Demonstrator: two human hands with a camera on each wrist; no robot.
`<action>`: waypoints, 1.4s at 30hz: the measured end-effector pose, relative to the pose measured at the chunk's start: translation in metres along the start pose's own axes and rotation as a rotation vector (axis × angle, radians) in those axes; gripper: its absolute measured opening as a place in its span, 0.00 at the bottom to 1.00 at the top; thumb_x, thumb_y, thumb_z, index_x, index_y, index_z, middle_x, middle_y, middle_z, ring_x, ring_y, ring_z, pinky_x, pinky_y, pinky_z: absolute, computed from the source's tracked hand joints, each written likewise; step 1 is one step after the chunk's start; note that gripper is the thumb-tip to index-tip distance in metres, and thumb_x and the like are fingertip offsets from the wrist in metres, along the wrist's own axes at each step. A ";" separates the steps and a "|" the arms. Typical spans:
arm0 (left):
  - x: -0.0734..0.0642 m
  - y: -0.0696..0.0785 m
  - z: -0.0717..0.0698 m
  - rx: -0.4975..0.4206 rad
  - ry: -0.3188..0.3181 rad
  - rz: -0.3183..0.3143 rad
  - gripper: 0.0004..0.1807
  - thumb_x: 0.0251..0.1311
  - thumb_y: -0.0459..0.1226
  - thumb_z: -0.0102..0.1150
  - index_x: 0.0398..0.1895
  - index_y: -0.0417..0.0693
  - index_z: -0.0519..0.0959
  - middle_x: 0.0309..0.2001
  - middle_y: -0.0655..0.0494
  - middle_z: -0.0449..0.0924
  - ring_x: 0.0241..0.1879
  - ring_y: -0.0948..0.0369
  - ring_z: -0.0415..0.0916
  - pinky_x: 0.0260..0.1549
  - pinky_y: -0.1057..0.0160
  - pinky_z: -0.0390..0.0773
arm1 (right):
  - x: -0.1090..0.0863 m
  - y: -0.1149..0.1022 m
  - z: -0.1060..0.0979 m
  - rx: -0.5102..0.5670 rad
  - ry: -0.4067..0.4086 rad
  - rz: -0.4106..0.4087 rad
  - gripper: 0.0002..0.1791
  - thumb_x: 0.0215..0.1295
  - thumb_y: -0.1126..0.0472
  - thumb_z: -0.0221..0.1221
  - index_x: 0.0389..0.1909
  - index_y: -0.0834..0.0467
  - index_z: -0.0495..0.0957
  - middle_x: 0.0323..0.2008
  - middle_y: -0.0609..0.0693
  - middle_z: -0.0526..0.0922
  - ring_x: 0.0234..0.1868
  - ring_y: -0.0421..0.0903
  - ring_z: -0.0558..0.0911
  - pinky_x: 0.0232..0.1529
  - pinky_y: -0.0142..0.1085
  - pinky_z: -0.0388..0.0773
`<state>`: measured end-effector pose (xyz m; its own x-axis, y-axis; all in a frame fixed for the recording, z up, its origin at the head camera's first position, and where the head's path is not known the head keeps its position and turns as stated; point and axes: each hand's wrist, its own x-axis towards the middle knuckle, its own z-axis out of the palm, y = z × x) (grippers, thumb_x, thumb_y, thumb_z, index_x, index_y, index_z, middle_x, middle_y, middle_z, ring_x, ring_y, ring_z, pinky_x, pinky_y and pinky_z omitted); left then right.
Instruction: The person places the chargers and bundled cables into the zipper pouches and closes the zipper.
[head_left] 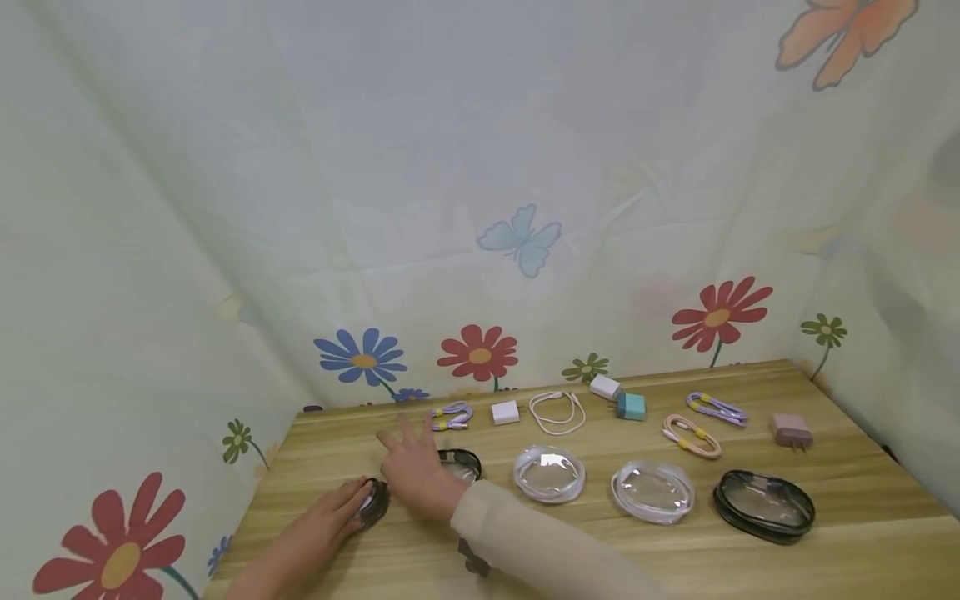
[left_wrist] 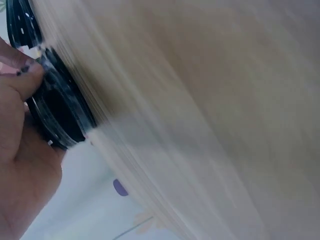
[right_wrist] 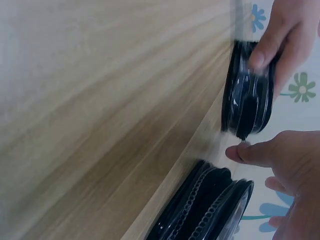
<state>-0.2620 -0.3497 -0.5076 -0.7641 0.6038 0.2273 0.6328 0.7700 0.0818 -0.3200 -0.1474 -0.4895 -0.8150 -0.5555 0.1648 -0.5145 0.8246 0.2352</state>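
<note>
My left hand (head_left: pixel 326 517) grips a small round zip case (head_left: pixel 372 504) with black trim at the table's left. In the left wrist view, its thumb (left_wrist: pixel 31 79) lies on the side of that case. My right hand (head_left: pixel 416 467) is just right of the case. The right wrist view shows its thumb tip against the zipper pull (right_wrist: pixel 243 139), which it pinches at the end of the zipped edge. A second black-trimmed clear case (head_left: pixel 463 460) sits beside the right wrist, partly hidden behind it.
Two white-trimmed clear cases (head_left: pixel 549 473) and another black-trimmed one (head_left: pixel 763 505) stand to the right. Behind them lie bundled cables (head_left: pixel 692 437) in purple, peach and white. White, teal and pink charger plugs (head_left: pixel 631 407) are among them. A printed cloth (head_left: pixel 480 275) rises behind the table.
</note>
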 end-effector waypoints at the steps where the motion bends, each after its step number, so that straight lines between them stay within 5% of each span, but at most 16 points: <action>1: -0.001 -0.003 0.002 0.010 0.010 0.042 0.27 0.69 0.39 0.61 0.69 0.38 0.73 0.65 0.38 0.74 0.60 0.40 0.75 0.53 0.42 0.78 | 0.001 0.001 0.000 -0.002 -0.006 0.007 0.07 0.67 0.40 0.62 0.42 0.27 0.86 0.75 0.33 0.62 0.79 0.55 0.53 0.70 0.68 0.51; 5: -0.003 -0.012 0.005 0.066 0.077 0.184 0.26 0.67 0.38 0.64 0.67 0.40 0.76 0.64 0.40 0.75 0.58 0.41 0.77 0.48 0.45 0.81 | 0.003 0.002 0.000 0.005 -0.010 0.014 0.05 0.64 0.39 0.64 0.39 0.27 0.87 0.74 0.33 0.62 0.78 0.53 0.53 0.71 0.68 0.49; 9: -0.003 -0.014 0.001 0.083 0.071 0.191 0.26 0.65 0.36 0.65 0.67 0.42 0.76 0.64 0.40 0.75 0.59 0.38 0.76 0.50 0.41 0.80 | 0.004 0.002 0.000 0.011 0.008 0.008 0.05 0.65 0.41 0.64 0.40 0.27 0.87 0.73 0.34 0.63 0.78 0.54 0.53 0.70 0.69 0.50; 12: -0.003 -0.012 -0.002 0.104 0.033 0.075 0.27 0.63 0.32 0.66 0.67 0.46 0.76 0.66 0.40 0.73 0.62 0.36 0.72 0.52 0.38 0.78 | 0.003 0.002 0.001 0.023 0.012 0.006 0.06 0.67 0.43 0.63 0.41 0.28 0.87 0.73 0.35 0.64 0.78 0.54 0.53 0.70 0.69 0.51; 15: 0.002 -0.005 -0.003 0.088 0.003 -0.116 0.27 0.62 0.31 0.66 0.66 0.46 0.77 0.67 0.40 0.72 0.64 0.36 0.69 0.56 0.37 0.75 | -0.001 0.002 0.001 0.049 0.018 0.009 0.07 0.69 0.45 0.62 0.41 0.29 0.87 0.73 0.37 0.65 0.79 0.55 0.54 0.70 0.69 0.52; 19: 0.010 0.007 -0.004 0.034 0.022 -0.322 0.25 0.63 0.40 0.66 0.63 0.43 0.78 0.64 0.41 0.74 0.63 0.37 0.70 0.59 0.36 0.71 | -0.007 0.002 -0.002 0.092 0.037 -0.006 0.07 0.69 0.45 0.62 0.38 0.29 0.88 0.72 0.38 0.66 0.77 0.56 0.56 0.68 0.70 0.55; 22: 0.016 0.014 -0.005 0.025 0.040 -0.393 0.26 0.65 0.49 0.65 0.61 0.44 0.80 0.62 0.41 0.75 0.59 0.36 0.72 0.57 0.35 0.71 | -0.011 0.002 -0.004 0.114 0.051 -0.037 0.06 0.68 0.44 0.62 0.37 0.29 0.87 0.71 0.39 0.67 0.75 0.57 0.58 0.66 0.70 0.58; 27: 0.021 0.019 -0.006 0.044 0.009 -0.389 0.22 0.66 0.49 0.65 0.57 0.46 0.84 0.58 0.35 0.79 0.56 0.34 0.76 0.55 0.35 0.73 | -0.016 0.000 -0.004 0.124 0.042 -0.077 0.07 0.69 0.44 0.61 0.40 0.28 0.87 0.71 0.41 0.69 0.75 0.56 0.59 0.65 0.70 0.58; 42: 0.016 0.025 -0.001 0.183 0.052 -0.187 0.17 0.60 0.38 0.69 0.52 0.43 0.86 0.53 0.37 0.83 0.52 0.36 0.80 0.42 0.37 0.80 | -0.011 -0.004 0.001 0.064 0.064 -0.013 0.08 0.70 0.42 0.59 0.42 0.27 0.87 0.69 0.39 0.69 0.73 0.56 0.61 0.67 0.68 0.56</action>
<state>-0.2582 -0.3206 -0.5012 -0.8549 0.4401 0.2747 0.4447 0.8943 -0.0490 -0.3090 -0.1447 -0.4930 -0.7903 -0.5703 0.2238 -0.5428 0.8212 0.1760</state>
